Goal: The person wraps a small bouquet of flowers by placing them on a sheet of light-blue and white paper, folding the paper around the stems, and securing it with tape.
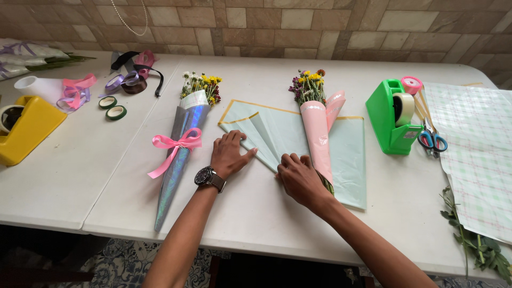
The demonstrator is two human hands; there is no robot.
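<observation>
My left hand [228, 154], with a wristwatch on the wrist, presses flat on the folded pale green wrapping sheet [272, 128]. My right hand [300, 177] pinches the lower point of the sheet's folds, fingers curled on the paper. Just right of it lies a small bouquet in a pink paper cone [319, 133] on the same green sheet. To the left lies another bouquet in a silver iridescent cone [181, 149] tied with a pink ribbon bow [173, 143].
A green tape dispenser [392, 117], blue-handled scissors [431, 140] and checked wrapping paper [474, 149] sit at right, with loose greenery [474, 240] at the table edge. A yellow tape dispenser [24, 128], ribbons [80, 88] and small tape rolls [112, 106] lie at left.
</observation>
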